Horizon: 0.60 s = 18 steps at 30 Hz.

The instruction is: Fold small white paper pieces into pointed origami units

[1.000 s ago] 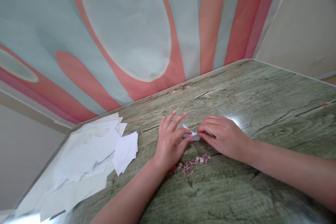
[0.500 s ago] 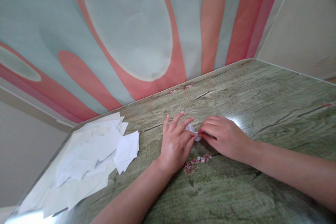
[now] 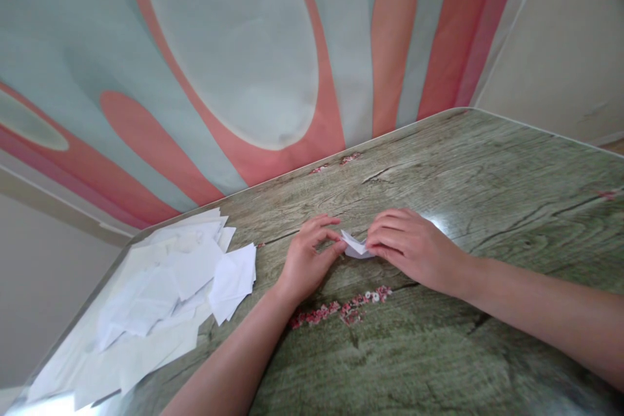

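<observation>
Between my two hands is a small folded piece of white paper, with a raised flap and creases along it. My left hand pinches its left end between thumb and forefinger, the other fingers curled loosely above. At the right end my right hand grips the paper with thumb and fingertips, covering that part of it. Both hands stay low, close over the wood-patterned table.
A spread pile of white paper sheets lies on the table's left side. Beside it sits a smaller stack of white paper squares. Behind the table's far edge hangs a red and grey patterned covering. Printed pink flowers mark the tabletop.
My left hand has shifted left and its raised fingers have curled down. More of the folded paper shows between the hands, its flap now standing up. My right hand has barely moved.
</observation>
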{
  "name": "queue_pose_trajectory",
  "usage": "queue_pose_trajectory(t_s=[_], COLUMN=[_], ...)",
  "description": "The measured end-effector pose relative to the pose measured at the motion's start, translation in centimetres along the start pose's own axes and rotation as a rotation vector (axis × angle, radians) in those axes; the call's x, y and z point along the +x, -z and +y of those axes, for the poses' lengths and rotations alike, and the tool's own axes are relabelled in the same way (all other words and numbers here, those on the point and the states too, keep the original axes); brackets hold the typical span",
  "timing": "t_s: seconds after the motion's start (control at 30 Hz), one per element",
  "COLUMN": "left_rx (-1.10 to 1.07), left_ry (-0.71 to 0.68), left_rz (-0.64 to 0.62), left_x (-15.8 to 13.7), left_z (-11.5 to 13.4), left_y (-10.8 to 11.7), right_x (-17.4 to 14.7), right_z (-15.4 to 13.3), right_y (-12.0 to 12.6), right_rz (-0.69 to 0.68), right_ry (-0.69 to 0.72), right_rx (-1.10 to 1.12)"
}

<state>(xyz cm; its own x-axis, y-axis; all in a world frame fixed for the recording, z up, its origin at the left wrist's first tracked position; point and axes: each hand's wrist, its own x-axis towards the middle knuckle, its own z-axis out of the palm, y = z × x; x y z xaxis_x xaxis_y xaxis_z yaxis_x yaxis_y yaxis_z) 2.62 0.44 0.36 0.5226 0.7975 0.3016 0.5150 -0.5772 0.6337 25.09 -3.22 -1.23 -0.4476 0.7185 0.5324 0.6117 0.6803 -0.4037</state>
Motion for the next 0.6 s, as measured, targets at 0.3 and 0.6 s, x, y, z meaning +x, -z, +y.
queue_pose_trajectory(t_s=[0.3,0.6], left_rx=[-0.048,0.013], left_ry=[0.038,0.072], left_rz=[-0.001,0.097], left_x=[-0.1,-0.4], left_z=[0.7,2.0], left_y=[-0.6,-1.2], right_x=[0.1,0.3], right_z=[0.2,-1.2], right_y=[0.2,0.3], right_rz=[-0.029,0.117], right_ry=[0.046,-0.010], right_rx=[-0.024,-0.021])
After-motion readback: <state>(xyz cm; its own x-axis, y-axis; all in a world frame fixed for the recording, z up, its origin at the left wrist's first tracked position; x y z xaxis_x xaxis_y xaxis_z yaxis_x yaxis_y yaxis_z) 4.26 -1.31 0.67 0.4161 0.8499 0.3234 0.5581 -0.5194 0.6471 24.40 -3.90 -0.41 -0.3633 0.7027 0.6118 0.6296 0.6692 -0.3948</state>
